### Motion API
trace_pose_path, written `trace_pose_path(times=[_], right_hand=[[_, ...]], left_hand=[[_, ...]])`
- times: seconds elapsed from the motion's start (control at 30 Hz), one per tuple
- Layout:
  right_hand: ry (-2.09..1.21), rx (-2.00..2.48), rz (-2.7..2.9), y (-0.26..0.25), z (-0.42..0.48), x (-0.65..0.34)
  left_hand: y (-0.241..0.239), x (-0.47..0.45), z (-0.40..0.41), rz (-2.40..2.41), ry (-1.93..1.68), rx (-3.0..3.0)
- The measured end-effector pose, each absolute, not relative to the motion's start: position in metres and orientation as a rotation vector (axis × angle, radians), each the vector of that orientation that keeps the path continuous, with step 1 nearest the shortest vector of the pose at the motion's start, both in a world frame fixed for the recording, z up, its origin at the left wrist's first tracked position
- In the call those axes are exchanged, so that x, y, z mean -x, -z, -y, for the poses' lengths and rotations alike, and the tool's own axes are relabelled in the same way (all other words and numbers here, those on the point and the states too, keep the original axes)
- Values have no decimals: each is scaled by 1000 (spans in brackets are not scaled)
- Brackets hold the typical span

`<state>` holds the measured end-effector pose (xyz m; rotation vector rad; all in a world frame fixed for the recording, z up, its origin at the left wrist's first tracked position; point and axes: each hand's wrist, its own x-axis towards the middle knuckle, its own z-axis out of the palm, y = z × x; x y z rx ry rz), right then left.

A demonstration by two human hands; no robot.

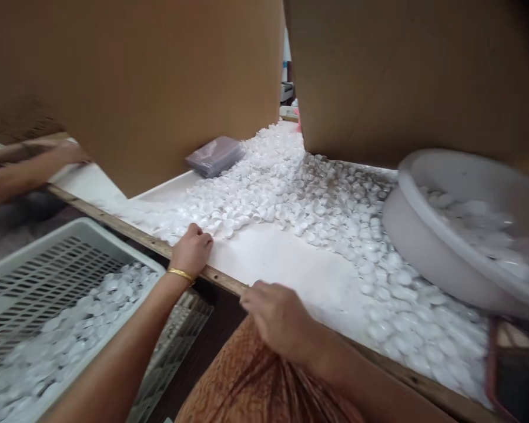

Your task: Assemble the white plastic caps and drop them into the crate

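Small white round cap-like pieces [268,200] lie in a broad spread over the white tabletop [277,258]. At the table's wooden edge, my left hand [191,251] has its fingers curled closed beside the nearest pieces; a gold bangle circles that wrist. What those fingers hold, if anything, is hidden. My right hand [280,314] is at the same edge, nearer my body, fingers bent together and slightly blurred. Nothing can be made out inside it. Between the hands and the heap, a patch of bare tabletop shows.
Left of my forearm stands a slatted plastic crate [92,235] of white pieces. A large pale tub [427,247] holds more pieces at right. Tall cardboard panels [180,88] rise behind. Clear plastic packs [216,155] lie at the back. Another person's hands [57,161] are far left.
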<state>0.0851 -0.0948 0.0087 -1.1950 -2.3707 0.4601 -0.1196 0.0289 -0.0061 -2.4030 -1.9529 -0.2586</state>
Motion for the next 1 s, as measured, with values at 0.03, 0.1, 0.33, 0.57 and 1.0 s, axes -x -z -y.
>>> trace_pose_path(times=[0.03, 0.1, 0.33, 0.57, 1.0], right_hand=[[-492, 1324, 2270, -14, 94, -109], [-577, 1653, 2041, -20, 94, -158], [-494, 2233, 2113, -4, 108, -233], [-500, 2282, 2101, 0, 99, -224], [-668, 1984, 1718, -4, 84, -215]], left_hand=[[6, 120, -30, 1943, 265, 2409], [5, 117, -30, 1907, 364, 2430], [8, 56, -23, 1805, 666, 2912], [15, 11, -11, 1657, 392, 3089], [22, 16, -7, 2246, 1199, 3053]])
